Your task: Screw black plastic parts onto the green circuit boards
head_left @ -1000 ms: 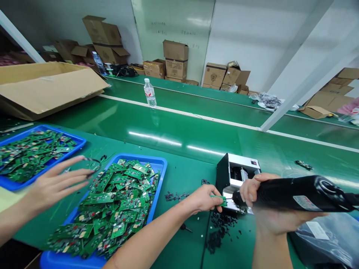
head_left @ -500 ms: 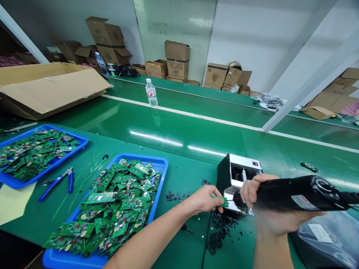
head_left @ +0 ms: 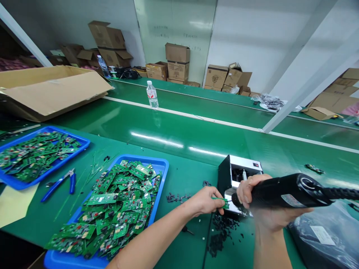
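Note:
My left hand [head_left: 209,201] pinches the end of a small green circuit board [head_left: 223,203]. In my right hand [head_left: 266,209] is a black electric screwdriver [head_left: 288,192] with a coiled cord; it lies nearly level, its tip at the board's far end. Exactly where the tip meets the board is too small to make out. Both sit at the front of a black and silver screw feeder [head_left: 241,168], partly hidden by my right hand. Small black plastic parts [head_left: 220,233] lie heaped just below, and more black pieces [head_left: 178,197] lie to the left.
Two blue trays [head_left: 165,172] [head_left: 84,142] of circuit boards stand left, with blue-handled cutters [head_left: 60,186] between them. A water bottle [head_left: 152,95] stands beyond, near a large cardboard box [head_left: 53,89]. At right are a clear plastic bag [head_left: 331,235] and a slanted white post [head_left: 303,84].
The screwdriver's rear end has swung slightly left and down, its cord coming further into view. The left hand still holds the board at the feeder. The whole view has shifted slightly.

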Motion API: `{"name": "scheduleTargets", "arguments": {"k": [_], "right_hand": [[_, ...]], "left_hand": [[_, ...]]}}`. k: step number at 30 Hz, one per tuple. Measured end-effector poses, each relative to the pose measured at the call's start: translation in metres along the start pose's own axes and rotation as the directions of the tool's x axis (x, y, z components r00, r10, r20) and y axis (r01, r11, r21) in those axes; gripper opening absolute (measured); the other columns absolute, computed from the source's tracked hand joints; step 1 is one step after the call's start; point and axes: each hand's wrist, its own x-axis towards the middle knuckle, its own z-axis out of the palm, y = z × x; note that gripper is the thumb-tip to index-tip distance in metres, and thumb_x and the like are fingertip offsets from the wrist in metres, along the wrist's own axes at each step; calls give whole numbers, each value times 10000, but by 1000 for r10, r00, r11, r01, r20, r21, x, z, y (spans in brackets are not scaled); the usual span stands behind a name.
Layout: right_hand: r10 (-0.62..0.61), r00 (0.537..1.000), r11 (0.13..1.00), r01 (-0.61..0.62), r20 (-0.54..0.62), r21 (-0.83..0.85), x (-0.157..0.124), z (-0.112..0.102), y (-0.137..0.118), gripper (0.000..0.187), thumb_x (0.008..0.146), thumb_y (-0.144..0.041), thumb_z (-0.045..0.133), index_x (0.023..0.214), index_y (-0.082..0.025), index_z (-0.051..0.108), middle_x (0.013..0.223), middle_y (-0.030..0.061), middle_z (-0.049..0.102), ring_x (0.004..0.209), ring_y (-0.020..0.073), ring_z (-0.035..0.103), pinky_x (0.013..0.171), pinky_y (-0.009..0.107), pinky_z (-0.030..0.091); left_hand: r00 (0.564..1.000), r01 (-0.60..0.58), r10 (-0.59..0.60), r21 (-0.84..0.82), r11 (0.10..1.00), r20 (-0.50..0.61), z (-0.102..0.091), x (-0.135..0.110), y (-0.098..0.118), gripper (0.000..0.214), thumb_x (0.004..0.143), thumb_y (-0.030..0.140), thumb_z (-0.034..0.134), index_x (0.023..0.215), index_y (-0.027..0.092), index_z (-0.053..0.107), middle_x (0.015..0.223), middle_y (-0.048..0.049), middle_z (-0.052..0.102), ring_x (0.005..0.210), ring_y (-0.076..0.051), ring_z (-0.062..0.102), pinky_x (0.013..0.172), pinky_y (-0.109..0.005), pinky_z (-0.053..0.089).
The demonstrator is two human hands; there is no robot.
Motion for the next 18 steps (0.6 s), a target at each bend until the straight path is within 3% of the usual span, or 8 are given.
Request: {"name": "scheduleTargets", "arguments": {"k": [9, 18], "right_hand": [[32, 999, 999, -32, -20, -2, -7, -4, 8, 858, 573, -945, 345, 841, -205, 685, 445, -3, 519, 334, 149, 434, 357, 283, 338], [-88, 987, 996, 84, -138, -33, -19, -20, -15, 888, 566, -961, 290, 870, -237, 706, 443, -7, 530, 327, 155, 455, 357, 287, 359]], "left_hand": [[1000, 21, -21, 30, 999, -17, 0, -3, 4, 263, 729, 353, 666, 862, 138, 593, 645, 5, 664, 422, -49, 366, 420, -191, 249], [1000, 11, -12, 59, 998, 26, -2, -7, 6, 342, 747, 432, 658, 891, 136, 566, 675, -16, 675, 426, -46, 337, 422, -195, 212]]}}
